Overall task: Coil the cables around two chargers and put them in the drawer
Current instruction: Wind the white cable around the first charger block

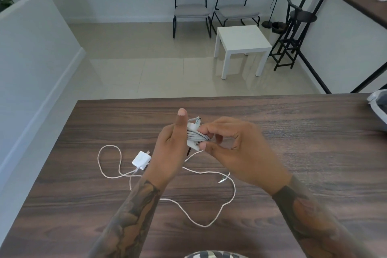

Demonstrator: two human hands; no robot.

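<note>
A head-worn camera looks down at a dark wood-grain counter (293, 174) where a person works with two bare hands, both forearms tattooed.

Both hands are raised just above the middle of the counter and meet around a white charger (193, 135) whose cable is wound around it in several tight loops. The left hand (169, 144) holds the charger from the left side, its grip curled behind the block with the thumb pointing straight up. The right hand (236, 148) pinches the wound cable from the right, its grip clamped on the coil between thumb and fingertips (204, 130). A short cable end pokes up above the coil, beside the left thumb.

A second white charger (141, 160) lies flat on the counter, just left of the left wrist and not touched by either hand. Its loose white cable (188, 213) trails across the counter in wide open loops, curling left of the charger, then passing under both forearms, with its plug end lying below the right hand.

A white object (378, 107) sits partly out of view at the right edge of the counter.

Beyond the counter is a tiled floor with a small white side table (240, 42), two grey chairs (213, 2) against the far wall, and a black stool (297, 23) to the right.
</note>
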